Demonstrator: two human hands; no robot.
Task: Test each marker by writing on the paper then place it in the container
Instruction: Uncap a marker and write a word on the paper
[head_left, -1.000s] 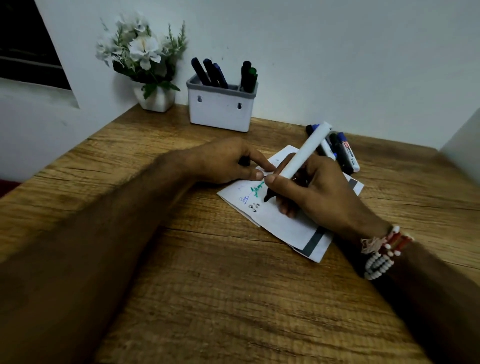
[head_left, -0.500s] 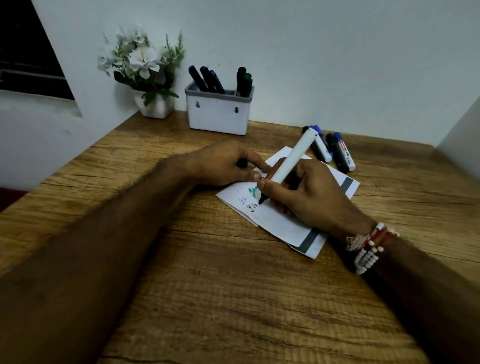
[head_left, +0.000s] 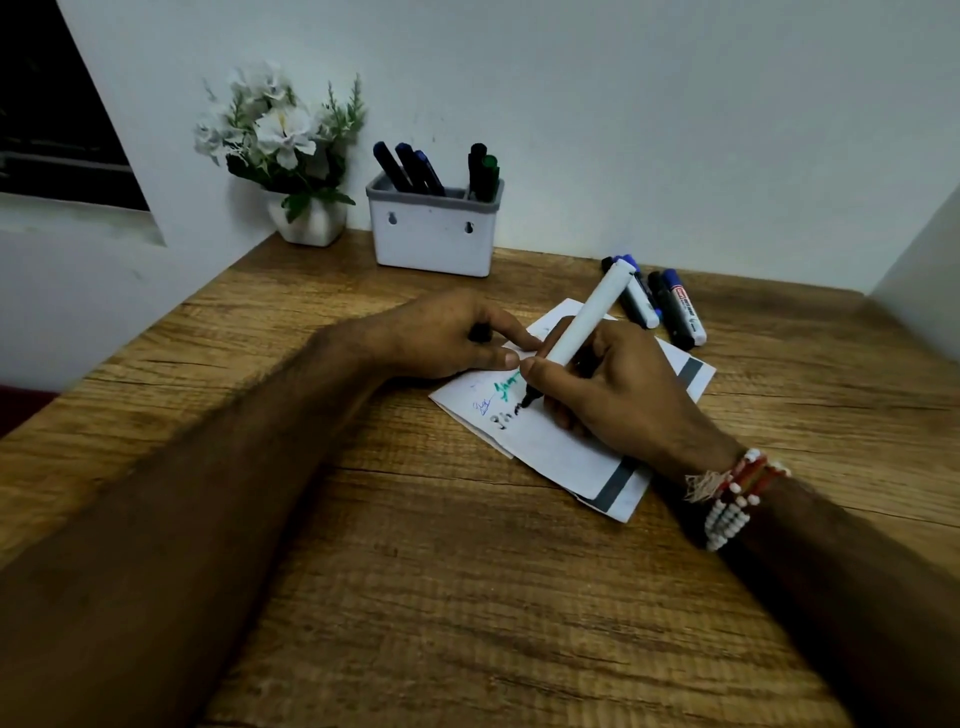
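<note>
My right hand (head_left: 618, 389) grips a white marker (head_left: 587, 322) with its black tip touching the white paper (head_left: 550, 441), beside black, green and blue scribbles. My left hand (head_left: 447, 338) presses the paper's upper left edge and holds a small black cap (head_left: 480, 332) between its fingers. A white container (head_left: 434, 234) with a grey rim stands at the back, with several dark markers upright in it. Several loose markers (head_left: 670, 306) lie on the table behind my right hand.
A white pot of white flowers (head_left: 296, 166) sits in the back left corner beside the container. The wooden table (head_left: 467, 571) meets the wall at the back and drops off along its left edge. A beaded bracelet (head_left: 727, 493) circles my right wrist.
The black scribble on the paper has grown to the right as my right hand moved the marker tip. My left hand has stayed on the paper.
</note>
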